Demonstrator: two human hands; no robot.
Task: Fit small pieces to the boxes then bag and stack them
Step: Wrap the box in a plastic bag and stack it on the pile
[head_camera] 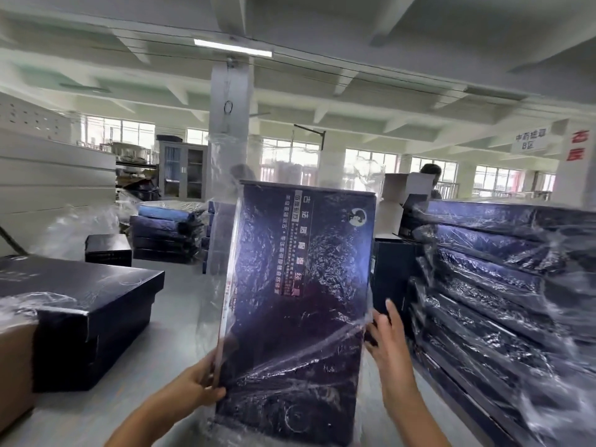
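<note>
A large flat dark-blue box (300, 298) stands upright in front of me, inside a clear plastic bag (214, 285) whose loose film reaches above the box top. My left hand (198, 387) grips the box's lower left edge, thumb on the front. My right hand (385, 337) lies against the box's right edge with fingers nearly straight. A tall stack of bagged boxes (503, 301) rises at the right, close beside my right hand.
An unbagged dark box (96, 304) rests on the grey table (174, 317) at left, beside a brown carton (14, 366). Further bagged stacks (164, 233) and a small black box (108, 250) sit behind. A person (430, 175) stands beyond white cartons.
</note>
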